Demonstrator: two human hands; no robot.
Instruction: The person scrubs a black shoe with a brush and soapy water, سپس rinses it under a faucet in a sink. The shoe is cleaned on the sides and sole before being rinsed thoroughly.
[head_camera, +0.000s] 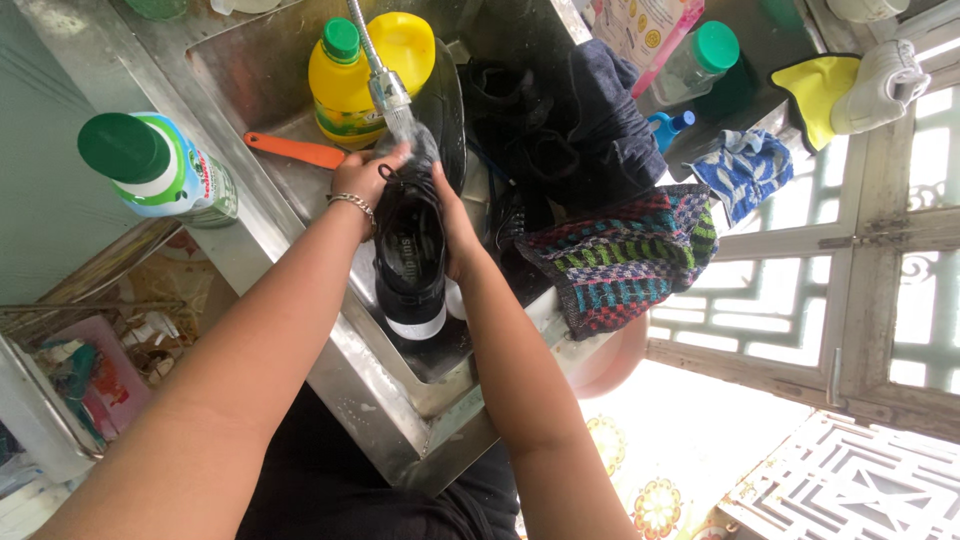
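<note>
A black sneaker with a white heel is held over the steel sink, toe under the running tap. My left hand, with a chain bracelet at the wrist, grips the shoe's left side near the toe. On the other side, my right hand clasps the shoe along its edge. Water falls from the tap onto the toe.
A yellow bottle with a green cap and an orange-handled tool lie in the sink. Dark clothes and a striped cloth hang on the right rim. A green-capped bottle stands on the left ledge. Window frames are at right.
</note>
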